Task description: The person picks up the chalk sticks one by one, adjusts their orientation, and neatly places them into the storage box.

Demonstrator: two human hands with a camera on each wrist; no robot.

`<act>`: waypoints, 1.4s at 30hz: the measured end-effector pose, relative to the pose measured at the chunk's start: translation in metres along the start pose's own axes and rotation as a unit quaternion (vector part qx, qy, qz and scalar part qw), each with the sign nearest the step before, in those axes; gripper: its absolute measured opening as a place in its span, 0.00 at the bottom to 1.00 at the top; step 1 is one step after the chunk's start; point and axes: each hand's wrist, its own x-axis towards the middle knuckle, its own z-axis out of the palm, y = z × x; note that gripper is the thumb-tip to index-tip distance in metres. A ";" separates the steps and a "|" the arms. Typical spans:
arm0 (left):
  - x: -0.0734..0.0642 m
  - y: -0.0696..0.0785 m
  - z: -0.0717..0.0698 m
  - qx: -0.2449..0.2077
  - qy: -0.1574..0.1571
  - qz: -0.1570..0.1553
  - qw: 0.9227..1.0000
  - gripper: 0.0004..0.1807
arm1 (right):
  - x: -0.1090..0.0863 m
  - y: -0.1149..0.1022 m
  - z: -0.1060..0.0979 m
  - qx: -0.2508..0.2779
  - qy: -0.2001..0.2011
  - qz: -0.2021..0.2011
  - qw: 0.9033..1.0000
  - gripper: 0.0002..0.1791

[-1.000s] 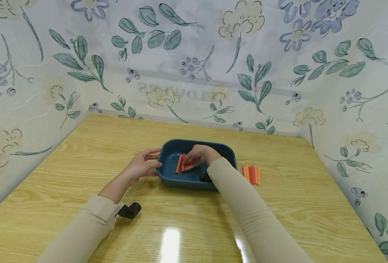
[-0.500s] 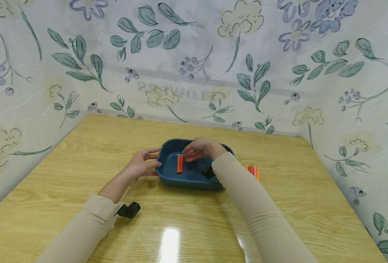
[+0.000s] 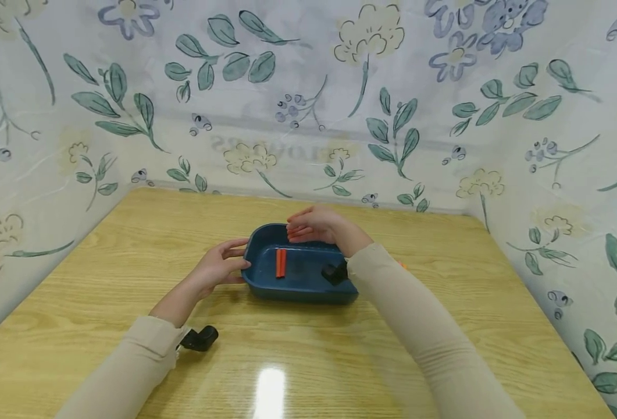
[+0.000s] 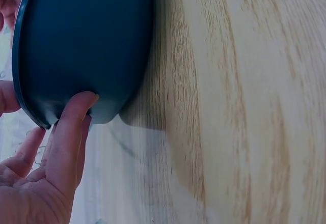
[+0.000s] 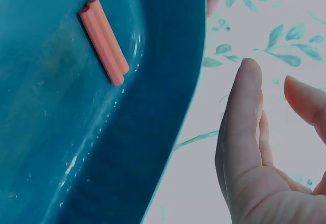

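Observation:
A dark blue rounded container (image 3: 298, 294) stands mid-table, its right end hidden by my right sleeve. On its floor two short orange-red sticks (image 5: 104, 46) lie side by side toward the left end. My left hand (image 3: 216, 267) holds the container's left end; in the left wrist view, fingers (image 4: 69, 137) spread along the outer wall up to the rim. Over the far rim hovers my right hand (image 3: 316, 225), its thumb apart from its straight fingers in the right wrist view and nothing between them.
An orange bit (image 3: 402, 265) of the stick row shows past my right sleeve (image 3: 418, 326); the sleeve covers the others. Black devices (image 3: 199, 338) sit at both wrists. Floral cloth (image 3: 298, 116) rises along the table's back and sides.
My right hand let go of the second stick beside the first, then rose toward the far rim. My right sleeve now covers most of the stick row. The left hand stays on the container.

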 end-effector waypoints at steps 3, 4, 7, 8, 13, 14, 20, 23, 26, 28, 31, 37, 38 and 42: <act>-0.002 0.000 -0.002 0.000 0.002 -0.003 1.000 0.34 | -0.008 0.002 0.000 -0.007 -0.004 -0.015 1.000 0.21; -0.002 0.000 -0.002 -0.002 0.002 -0.003 1.000 0.35 | -0.010 0.003 0.000 -0.012 -0.005 -0.020 1.000 0.22; -0.004 0.000 -0.004 -0.002 0.002 -0.003 1.000 0.35 | -0.018 0.007 -0.003 -0.023 -0.011 -0.034 0.999 0.22; -0.005 0.000 -0.005 -0.002 0.002 -0.003 1.000 0.35 | -0.020 0.008 -0.004 -0.024 -0.012 -0.036 0.999 0.22; -0.005 0.000 -0.005 -0.002 0.001 -0.005 1.000 0.35 | -0.034 0.017 -0.014 -0.018 -0.008 -0.044 0.999 0.23; -0.005 0.000 -0.005 -0.003 0.001 -0.006 1.000 0.35 | -0.037 0.019 -0.017 -0.016 -0.008 -0.045 0.999 0.24; -0.005 -0.001 -0.004 -0.001 0.003 -0.005 1.000 0.34 | -0.053 0.036 -0.037 -0.009 0.000 -0.050 0.999 0.25; -0.005 -0.001 -0.004 -0.001 0.005 -0.007 1.000 0.34 | -0.060 0.045 -0.048 -0.004 0.009 -0.053 0.999 0.25; -0.004 -0.002 -0.004 0.001 0.008 -0.008 1.000 0.34 | -0.067 0.054 -0.060 0.007 0.015 -0.058 0.998 0.26; -0.003 -0.002 -0.004 0.003 0.009 -0.010 1.000 0.34 | -0.072 0.059 -0.068 0.012 0.019 -0.060 0.998 0.26; -0.001 -0.002 -0.002 0.008 0.009 -0.008 1.000 0.34 | -0.078 0.067 -0.081 0.019 0.031 -0.062 0.997 0.26; 0.001 0.000 -0.001 0.013 0.013 -0.008 1.000 0.34 | -0.089 0.084 -0.105 0.011 0.055 -0.061 0.997 0.26; 0.001 0.000 -0.001 0.013 0.012 -0.008 1.000 0.34 | -0.090 0.087 -0.108 0.009 0.060 -0.059 0.996 0.27; 0.001 0.000 0.001 0.011 0.010 -0.008 1.000 0.34 | -0.095 0.099 -0.122 0.002 0.078 -0.050 0.996 0.29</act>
